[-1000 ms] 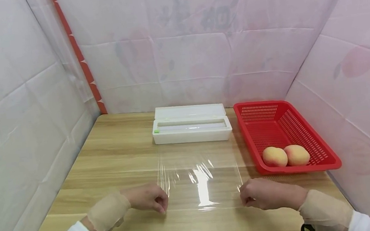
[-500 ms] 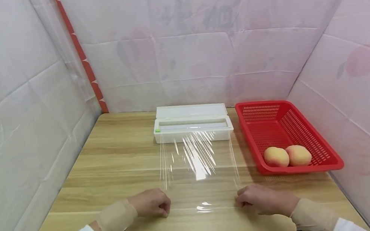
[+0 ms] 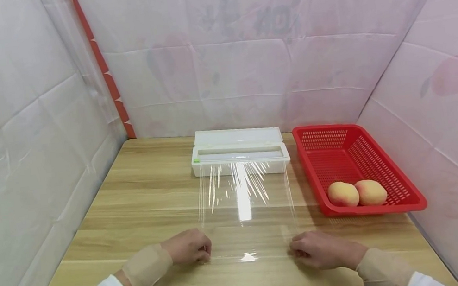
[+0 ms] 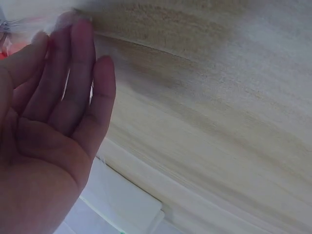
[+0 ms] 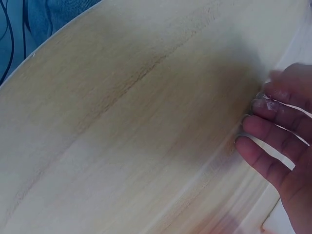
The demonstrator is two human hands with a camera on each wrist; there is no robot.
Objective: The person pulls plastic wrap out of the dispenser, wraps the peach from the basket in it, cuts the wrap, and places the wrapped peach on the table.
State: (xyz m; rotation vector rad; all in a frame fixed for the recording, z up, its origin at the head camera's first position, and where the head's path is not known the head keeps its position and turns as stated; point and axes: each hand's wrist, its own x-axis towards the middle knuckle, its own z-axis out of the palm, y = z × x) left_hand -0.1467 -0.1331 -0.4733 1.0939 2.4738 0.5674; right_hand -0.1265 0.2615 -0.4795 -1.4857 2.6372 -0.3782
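Note:
A clear sheet of cling film [image 3: 226, 236] stretches from the white cling film box [image 3: 240, 169] toward the table's front. My left hand [image 3: 189, 247] pinches its near left corner. In the left wrist view, the left hand's [image 4: 53, 112] thumb and index finger meet on the film while the other fingers are fairly straight. At the near right corner, my right hand [image 3: 328, 249] pinches the film. Some film shows at the right hand's [image 5: 280, 126] fingertips in the right wrist view. The box lid [image 3: 237, 136] is up, and a roll lies inside.
A red plastic basket [image 3: 307, 172] stands at the right with two peaches, a left peach [image 3: 343, 194] and a right peach [image 3: 370, 192], near its front. All rest on a wooden table [image 3: 135, 204]. White sheeting [image 3: 238, 67] encloses the back and sides.
The film now runs up over the box's front edge, with creases fanning out there, where it lay lower before. My right hand has shifted slightly left. Both hands kept their pinch.

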